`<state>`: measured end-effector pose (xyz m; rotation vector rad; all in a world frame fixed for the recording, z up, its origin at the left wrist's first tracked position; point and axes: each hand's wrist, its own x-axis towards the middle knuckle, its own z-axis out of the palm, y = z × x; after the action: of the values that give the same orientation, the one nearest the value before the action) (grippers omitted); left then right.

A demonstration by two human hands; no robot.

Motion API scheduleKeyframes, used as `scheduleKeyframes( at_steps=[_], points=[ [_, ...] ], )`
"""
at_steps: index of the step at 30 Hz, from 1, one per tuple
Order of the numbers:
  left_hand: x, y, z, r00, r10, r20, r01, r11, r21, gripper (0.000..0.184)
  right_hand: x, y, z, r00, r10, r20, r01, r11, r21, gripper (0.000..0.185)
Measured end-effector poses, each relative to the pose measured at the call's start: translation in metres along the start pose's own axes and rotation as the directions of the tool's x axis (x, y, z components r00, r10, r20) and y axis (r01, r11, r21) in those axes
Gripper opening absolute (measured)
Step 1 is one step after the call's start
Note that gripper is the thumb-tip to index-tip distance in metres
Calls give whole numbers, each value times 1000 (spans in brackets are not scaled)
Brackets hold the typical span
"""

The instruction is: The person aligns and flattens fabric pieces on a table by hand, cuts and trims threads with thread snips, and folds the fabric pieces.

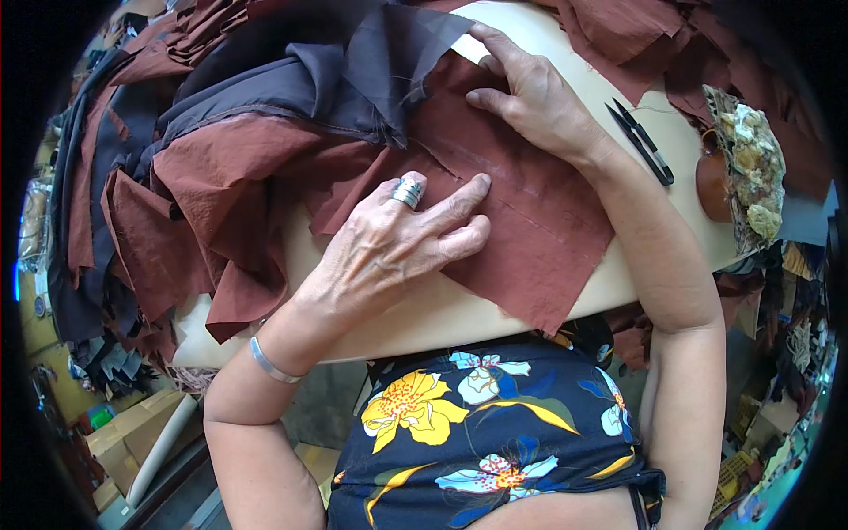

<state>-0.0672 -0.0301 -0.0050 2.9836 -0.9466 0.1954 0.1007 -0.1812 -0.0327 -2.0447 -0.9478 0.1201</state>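
Observation:
Reddish-brown cloth (pixel 539 238) lies over the pale table, with a seam or slit line running across it. Dark navy cloth (pixel 265 84) is joined to more of the brown fabric along a stitched edge. My left hand (pixel 397 230), with a wide silver ring and a bracelet, rests on the brown cloth, its fingers spread and partly bent. Farther up, my right hand (pixel 530 93) is at the edge of the dark cloth, thumb and fingers apart, touching the fabric. Nothing shows gripped in either hand.
Black thread snips (pixel 643 141) lie on the pale table (pixel 689 119) right of my right forearm. Beyond them stands a brown round object (pixel 714 187) beside a rough pincushion-like piece (pixel 751 172). More brown cloth (pixel 618 40) is heaped at the top right.

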Motion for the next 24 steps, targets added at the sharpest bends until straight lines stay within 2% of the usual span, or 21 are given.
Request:
scheduleKeyframes(
  at_steps=[3, 6, 7, 9, 11, 13, 18, 20, 21, 24],
  points=[
    [-1, -3, 0, 999, -51, -14, 50, 995, -84, 36, -2, 1, 0, 997, -64, -35, 62, 998, -31, 64],
    [-6, -7, 11, 955, -214, -205, 159, 954, -254, 34, -5, 1, 3, 985, -145, -90, 136, 986, -97, 65],
    [-8, -8, 15, 952, -201, -230, 143, 958, -247, 34, -5, -5, 2, 937, -308, -166, 262, 932, -251, 64],
    [-10, -10, 21, 944, -175, -280, 109, 965, -237, 33, -12, -21, 1, 753, -619, -223, 422, 714, -558, 62],
    [-9, -10, 23, 941, -143, -308, 87, 978, -188, 27, -24, -30, 7, 828, -518, -217, 466, 849, -249, 56],
    [-8, -12, 22, 938, -123, -324, 74, 985, -158, 25, -40, -37, 13, 954, -292, -62, 294, 956, 21, 52],
    [-9, -16, 19, 932, -166, -322, 88, 966, -243, 27, -54, -22, 19, 927, -374, 5, 374, 927, -4, 57],
    [-8, -16, 11, 914, -288, -287, 190, 927, -324, 25, -56, -21, 16, 887, -461, 34, 462, 886, -41, 56],
    [-8, -16, 8, 899, -348, -266, 240, 900, -364, 24, -59, -25, 12, 877, -465, 120, 474, 879, -56, 54],
    [-1, -34, 6, 829, -425, -363, 269, 873, -408, 31, -65, -29, 14, 766, -599, 233, 637, 659, -401, 49]
  ],
)
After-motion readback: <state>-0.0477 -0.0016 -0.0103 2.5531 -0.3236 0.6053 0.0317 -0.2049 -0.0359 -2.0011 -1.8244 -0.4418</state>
